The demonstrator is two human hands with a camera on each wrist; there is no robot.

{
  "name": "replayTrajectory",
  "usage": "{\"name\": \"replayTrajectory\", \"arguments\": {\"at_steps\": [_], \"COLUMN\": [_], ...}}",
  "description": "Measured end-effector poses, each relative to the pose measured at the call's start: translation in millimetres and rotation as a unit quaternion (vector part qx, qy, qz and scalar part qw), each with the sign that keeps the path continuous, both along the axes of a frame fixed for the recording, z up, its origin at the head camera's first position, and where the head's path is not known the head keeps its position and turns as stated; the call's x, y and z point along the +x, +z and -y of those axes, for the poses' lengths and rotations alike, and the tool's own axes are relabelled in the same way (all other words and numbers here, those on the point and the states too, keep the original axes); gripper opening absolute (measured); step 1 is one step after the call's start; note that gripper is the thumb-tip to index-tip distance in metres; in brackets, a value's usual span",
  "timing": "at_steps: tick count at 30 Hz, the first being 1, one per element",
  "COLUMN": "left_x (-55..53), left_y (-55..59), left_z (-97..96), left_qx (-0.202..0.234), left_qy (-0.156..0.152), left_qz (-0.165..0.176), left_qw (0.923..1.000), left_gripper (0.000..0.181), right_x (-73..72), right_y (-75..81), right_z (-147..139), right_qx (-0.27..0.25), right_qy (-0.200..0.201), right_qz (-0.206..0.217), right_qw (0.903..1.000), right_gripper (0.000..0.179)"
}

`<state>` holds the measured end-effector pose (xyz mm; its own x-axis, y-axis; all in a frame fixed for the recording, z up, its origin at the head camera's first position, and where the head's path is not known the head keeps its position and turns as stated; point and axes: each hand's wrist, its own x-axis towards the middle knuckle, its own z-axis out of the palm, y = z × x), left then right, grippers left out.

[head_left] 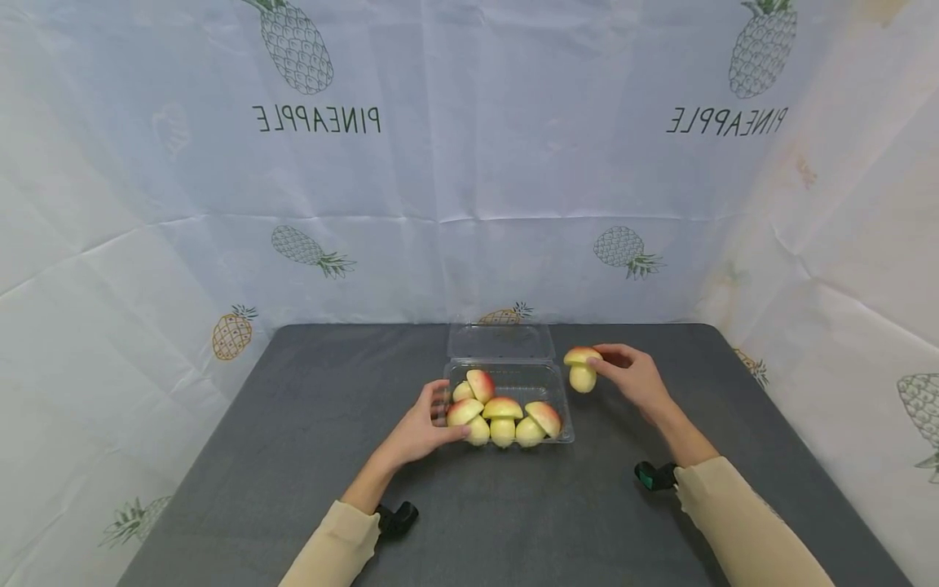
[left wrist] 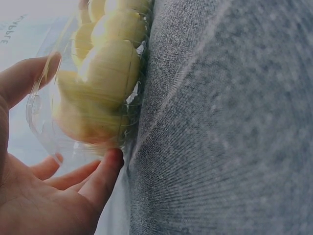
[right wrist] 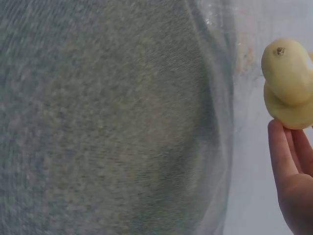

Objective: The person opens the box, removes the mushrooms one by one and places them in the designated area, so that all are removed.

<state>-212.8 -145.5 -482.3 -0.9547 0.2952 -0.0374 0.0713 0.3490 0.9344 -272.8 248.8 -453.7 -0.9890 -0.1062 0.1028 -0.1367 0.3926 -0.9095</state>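
My right hand (head_left: 637, 377) pinches a toy mushroom (head_left: 583, 379) by its red-and-yellow cap, just off the right side of a clear plastic clamshell box (head_left: 530, 381). In the right wrist view its pale yellow stem end points at the camera. The box lies on the table with its lid (head_left: 502, 342) folded back. Inside are several similar mushrooms: a row along the front, including one in the middle (head_left: 503, 420), and another behind at the left (head_left: 480, 386). My left hand (head_left: 416, 428) holds the box's left side, thumb at the front and fingers along the wall.
A dark grey cloth covers the table (head_left: 345, 391). Behind it and at both sides hangs a white curtain (head_left: 513, 179) printed with pineapples. Black wrist devices, one by the left sleeve (head_left: 333, 542) and one by the right sleeve (head_left: 741, 514), hang close over the tabletop.
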Motion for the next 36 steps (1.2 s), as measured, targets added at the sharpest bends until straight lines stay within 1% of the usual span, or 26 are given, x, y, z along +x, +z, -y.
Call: {"name": "replayTrajectory", "arguments": {"at_steps": [4, 7, 12, 17, 21, 28, 31, 36], "left_x": [-0.2, 0.0, 0.3, 0.9, 1.0, -0.3, -0.4, -0.4], "left_y": [-0.7, -0.8, -0.7, -0.4, 0.3, 0.5, 0.2, -0.3], "left_z": [0.3, 0.6, 0.8, 0.3, -0.3, -0.3, 0.1, 0.5], "left_qx": [-0.002, -0.005, -0.006, -0.006, -0.005, -0.004, -0.003, -0.002], "left_qy": [0.001, 0.001, -0.001, -0.001, -0.002, 0.004, 0.004, 0.002], "left_qz": [-0.001, -0.001, -0.001, -0.001, -0.002, -0.002, -0.002, -0.001], "left_qw": [1.0000, 1.0000, 1.0000, 1.0000, 1.0000, 1.0000, 1.0000, 1.0000], "left_gripper": [0.093, 0.093, 0.093, 0.092, 0.092, 0.091, 0.091, 0.091], "right_x": [-4.5, -8.0, -11.7, -13.5, -13.8, -14.5, -14.7, -12.9], "right_y": [-6.9, -12.8, -21.9, -27.6, -29.0, -26.3, -25.9, -24.5], "right_z": [-0.3, -0.1, -0.4, -2.2, -4.5, -4.3, -2.8, -0.5], "right_qx": [0.000, 0.010, 0.032, 0.057, 0.070, 0.085, 0.094, 0.127], "right_qy": [-0.006, -0.008, -0.009, -0.008, -0.005, 0.008, 0.007, 0.000], "right_qz": [0.017, 0.024, 0.021, 0.019, 0.022, 0.010, 0.001, -0.026], "right_qw": [0.9998, 0.9996, 0.9992, 0.9982, 0.9973, 0.9963, 0.9955, 0.9916], "right_gripper": [0.065, 0.066, 0.064, 0.064, 0.065, 0.062, 0.060, 0.057]}}
